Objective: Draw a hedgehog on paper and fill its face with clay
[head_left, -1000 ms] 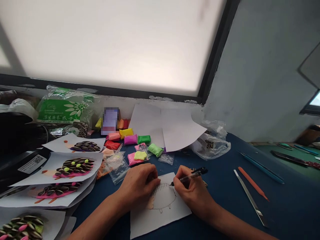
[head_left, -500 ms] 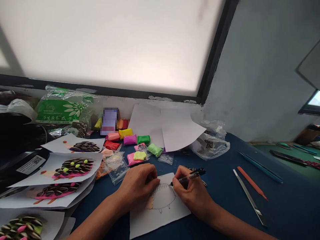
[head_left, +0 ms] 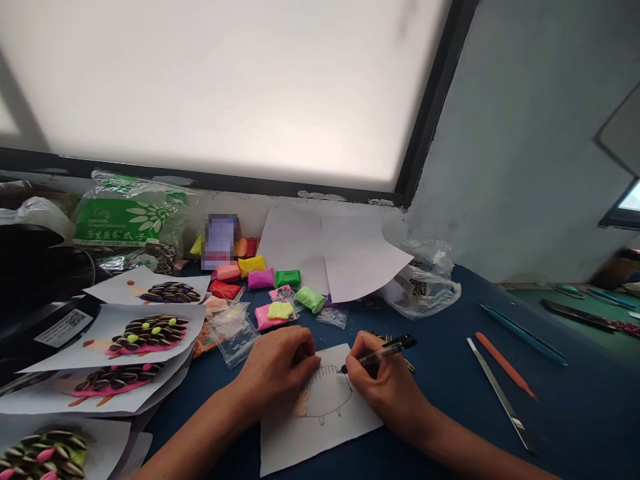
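Observation:
My right hand (head_left: 383, 381) is closed round a black pen (head_left: 385, 352), its tip at the upper right of a drawn outline. That outline, a rounded hedgehog-like animal (head_left: 327, 395) with short legs and rows of small marks along its back, is on a white sheet of paper (head_left: 290, 450). A peach-coloured patch shows at its left end. My left hand (head_left: 283, 363) rests on the sheet's upper left, fingers curled and pressed down; whether anything lies under them is hidden. Behind the right hand, some sunflower seeds (head_left: 377, 337) are partly covered.
Left are papers with seed-covered hedgehogs (head_left: 150, 333). Beyond my hands lie coloured clay packets (head_left: 261, 279), blank sheets (head_left: 360, 257) and a clear plastic bag (head_left: 420, 293). On the right lie an orange tool (head_left: 505, 365), a metal blade (head_left: 500, 393) and a blue pen-like tool (head_left: 523, 332).
The pen and my right hand have shifted very slightly, the pen tip still near the outline's upper right. My left hand keeps its place on the paper.

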### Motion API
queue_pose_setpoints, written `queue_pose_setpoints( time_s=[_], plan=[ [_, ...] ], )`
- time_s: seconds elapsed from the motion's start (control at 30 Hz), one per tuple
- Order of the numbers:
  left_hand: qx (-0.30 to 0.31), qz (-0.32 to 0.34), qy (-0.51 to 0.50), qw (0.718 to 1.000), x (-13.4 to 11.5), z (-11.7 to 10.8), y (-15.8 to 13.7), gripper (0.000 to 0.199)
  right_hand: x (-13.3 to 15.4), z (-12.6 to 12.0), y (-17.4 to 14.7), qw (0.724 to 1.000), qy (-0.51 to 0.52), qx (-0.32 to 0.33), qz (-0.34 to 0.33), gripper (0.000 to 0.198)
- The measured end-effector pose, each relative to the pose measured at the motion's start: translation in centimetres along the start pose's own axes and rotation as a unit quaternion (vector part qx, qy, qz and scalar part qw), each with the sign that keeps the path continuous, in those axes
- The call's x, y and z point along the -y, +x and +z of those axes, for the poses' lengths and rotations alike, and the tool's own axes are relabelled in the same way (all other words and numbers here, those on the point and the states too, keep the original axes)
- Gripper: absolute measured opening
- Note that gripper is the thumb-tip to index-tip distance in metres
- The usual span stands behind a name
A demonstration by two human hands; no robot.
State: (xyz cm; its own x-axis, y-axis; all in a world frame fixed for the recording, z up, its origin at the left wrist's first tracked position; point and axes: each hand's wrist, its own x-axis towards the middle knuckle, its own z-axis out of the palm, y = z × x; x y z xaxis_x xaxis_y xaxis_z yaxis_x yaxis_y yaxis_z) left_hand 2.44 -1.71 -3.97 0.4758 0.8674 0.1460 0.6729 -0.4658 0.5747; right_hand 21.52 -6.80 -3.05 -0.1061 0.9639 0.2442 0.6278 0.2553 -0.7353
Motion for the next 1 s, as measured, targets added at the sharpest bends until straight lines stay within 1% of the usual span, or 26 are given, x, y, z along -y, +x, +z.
queue_pose_setpoints(
  time_s=[0.17, 0.23, 0.3, 0.37, 0.43, 0.5, 0.6, 0.73, 0.9, 1.0],
  plan=[
    [-0.001, -0.004, -0.002, 1.000, -0.1, 0.0, 0.0, 0.011, 0.2, -0.1, -0.2, 0.999, -0.001, -0.017, -0.031, 0.017],
    [-0.002, -0.003, -0.002, 1.000, -0.1, 0.0, -0.1, 0.011, 0.6, 0.0, -0.4, 0.999, 0.024, -0.011, -0.039, 0.017],
    [-0.002, -0.002, -0.001, 1.000, -0.1, 0.0, -0.1, 0.011, 1.0, 0.2, -0.6, 0.996, 0.078, 0.019, -0.029, 0.017],
    [-0.004, -0.004, -0.003, 1.000, 0.0, 0.0, -0.1, 0.011, 1.4, 0.5, -0.9, 0.989, 0.131, 0.064, -0.007, 0.019],
    [-0.004, -0.012, -0.012, 1.000, 0.0, 0.0, 0.0, 0.010, 1.5, 0.9, -1.1, 0.983, 0.156, 0.097, 0.015, 0.020],
    [0.003, -0.026, -0.032, 0.999, -0.1, -0.1, 0.2, 0.010, 1.4, 1.2, -1.2, 0.979, 0.167, 0.112, 0.031, 0.020],
    [0.032, -0.052, -0.070, 0.996, -0.3, -0.5, 0.3, 0.008, 1.2, 1.3, -1.2, 0.980, 0.164, 0.109, 0.034, 0.020],
    [0.051, -0.065, -0.097, 0.992, -0.7, -1.1, 0.3, 0.010, 1.1, 1.2, -1.0, 0.988, 0.131, 0.082, 0.003, 0.020],
    [0.068, -0.066, -0.126, 0.988, -0.7, -1.5, 0.3, 0.012, 1.2, 1.2, -1.1, 0.987, 0.126, 0.099, 0.008, 0.019],
    [0.068, -0.058, -0.133, 0.987, -0.6, -1.4, 0.3, 0.011, 1.3, 1.2, -1.1, 0.987, 0.124, 0.102, 0.004, 0.019]
  ],
)
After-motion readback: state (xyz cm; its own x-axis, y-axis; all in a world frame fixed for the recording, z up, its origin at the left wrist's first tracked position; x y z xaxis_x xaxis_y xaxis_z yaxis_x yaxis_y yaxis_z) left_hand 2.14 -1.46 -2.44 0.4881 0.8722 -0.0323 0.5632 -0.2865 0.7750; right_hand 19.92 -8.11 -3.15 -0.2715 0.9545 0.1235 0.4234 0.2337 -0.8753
